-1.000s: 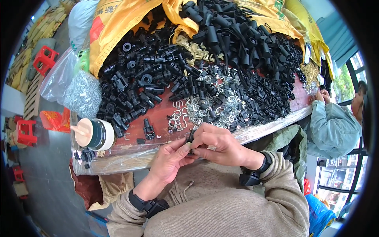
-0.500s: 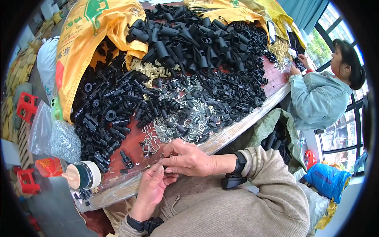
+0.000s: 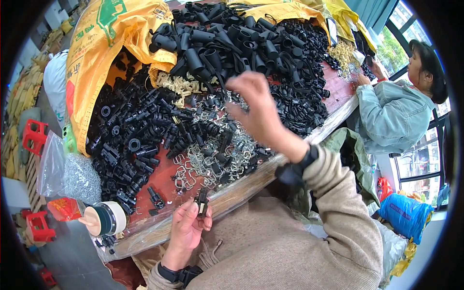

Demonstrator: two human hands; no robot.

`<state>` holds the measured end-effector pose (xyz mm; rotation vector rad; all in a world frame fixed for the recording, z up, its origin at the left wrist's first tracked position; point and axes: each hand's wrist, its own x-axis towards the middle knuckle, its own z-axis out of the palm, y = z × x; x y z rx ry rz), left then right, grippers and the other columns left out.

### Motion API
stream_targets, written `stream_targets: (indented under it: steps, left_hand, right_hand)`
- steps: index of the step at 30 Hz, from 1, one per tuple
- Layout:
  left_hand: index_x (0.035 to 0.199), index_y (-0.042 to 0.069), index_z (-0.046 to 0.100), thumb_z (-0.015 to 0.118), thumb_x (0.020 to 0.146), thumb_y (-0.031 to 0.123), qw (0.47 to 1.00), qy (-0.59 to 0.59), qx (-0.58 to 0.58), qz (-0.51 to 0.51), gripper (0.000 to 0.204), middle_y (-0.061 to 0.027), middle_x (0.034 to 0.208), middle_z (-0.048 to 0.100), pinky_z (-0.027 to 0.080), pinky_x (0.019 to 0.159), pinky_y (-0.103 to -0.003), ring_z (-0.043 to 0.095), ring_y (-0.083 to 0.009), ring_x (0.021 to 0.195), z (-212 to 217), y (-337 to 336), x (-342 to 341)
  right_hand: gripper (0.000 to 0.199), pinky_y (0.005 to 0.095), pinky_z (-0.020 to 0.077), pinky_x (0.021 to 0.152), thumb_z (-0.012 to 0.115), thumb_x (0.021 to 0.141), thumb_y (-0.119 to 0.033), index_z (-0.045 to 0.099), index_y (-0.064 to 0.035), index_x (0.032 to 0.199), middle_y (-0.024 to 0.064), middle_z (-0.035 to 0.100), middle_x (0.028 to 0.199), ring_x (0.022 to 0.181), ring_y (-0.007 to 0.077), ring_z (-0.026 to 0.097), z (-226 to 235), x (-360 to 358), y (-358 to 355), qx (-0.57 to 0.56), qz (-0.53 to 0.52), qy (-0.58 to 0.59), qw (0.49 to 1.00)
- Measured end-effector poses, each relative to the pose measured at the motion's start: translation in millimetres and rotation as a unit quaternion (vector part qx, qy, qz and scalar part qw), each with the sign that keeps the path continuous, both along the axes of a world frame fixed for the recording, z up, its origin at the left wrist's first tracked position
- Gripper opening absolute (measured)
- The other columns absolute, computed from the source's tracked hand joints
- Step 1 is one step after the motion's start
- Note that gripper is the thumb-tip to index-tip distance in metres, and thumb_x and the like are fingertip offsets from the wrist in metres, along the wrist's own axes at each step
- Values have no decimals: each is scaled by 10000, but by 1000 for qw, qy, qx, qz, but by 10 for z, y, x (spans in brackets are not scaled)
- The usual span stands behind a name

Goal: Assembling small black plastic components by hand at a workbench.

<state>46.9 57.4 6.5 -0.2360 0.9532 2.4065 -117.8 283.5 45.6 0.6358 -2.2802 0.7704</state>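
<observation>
My left hand (image 3: pixel 186 228), near the table's front edge, pinches a small black plastic part (image 3: pixel 202 199) upright between thumb and fingers; a pale cream piece shows on it. My right hand (image 3: pixel 258 108) is in the air over the heap, blurred, thumb and fingers apart, with nothing visible in it. Beneath and beside it lie bent silver metal clips (image 3: pixel 191 162) mixed with small black pieces. Cream plastic pieces (image 3: pixel 175 86) lie a little to the left, below a mound of black tubes with straps (image 3: pixel 194 60). Black jointed fittings (image 3: pixel 128 162) fill the left side.
A lidded jar (image 3: pixel 107 217) stands at the table's left corner, by a clear bag of small metal bits (image 3: pixel 79 179). Yellow sacks (image 3: pixel 121 38) line the far side. At the right, a co-worker in a denim jacket (image 3: pixel 394 113) handles parts beside an open green sack (image 3: pixel 348 150).
My right hand has left my left hand and swung up and forward over the heap. The black part in my left hand is now exposed. The co-worker's hands have shifted slightly.
</observation>
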Motion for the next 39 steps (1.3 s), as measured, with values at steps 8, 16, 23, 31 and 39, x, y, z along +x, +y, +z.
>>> stream_targets:
  steps: [8,16,23,31,39]
  left_hand:
    - [1077,-18,469,486,867,229,999,4,-31,-7,324,-108,822,565,483,553,-204,574,-139,640,27,36,-31]
    - [1114,9,441,523,845,181,1000,10,-2,12,330,-150,899,580,520,629,-242,607,-186,731,-1,22,-9]
    - [1079,14,464,547,830,199,999,-5,-34,30,321,-154,901,579,521,607,-237,605,-185,736,-52,-1,56]
    - [1085,-5,484,544,829,135,993,35,-110,-23,297,-75,820,574,482,541,-197,566,-115,664,223,67,38]
    - [1069,-11,520,566,817,125,982,77,-161,-59,290,-26,752,567,462,539,-190,522,-61,606,216,14,107]
  right_hand:
    - [435,403,394,813,591,722,-204,452,-24,1092,161,484,1008,969,341,453,-418,-1100,603,96,-249,-95,959]
    - [420,430,415,750,611,691,-306,486,-54,1004,115,537,925,913,288,514,-455,-1012,402,176,-203,-160,950]
    - [371,347,436,700,664,615,-132,572,-37,962,116,566,835,788,288,558,75,-251,420,97,15,-149,984]
    - [434,339,417,691,712,559,-91,566,-74,967,72,538,870,808,253,512,260,899,-134,99,329,-285,895]
    - [475,328,435,663,707,531,-26,554,-43,981,95,518,899,777,267,514,152,1037,-276,87,385,-310,865]
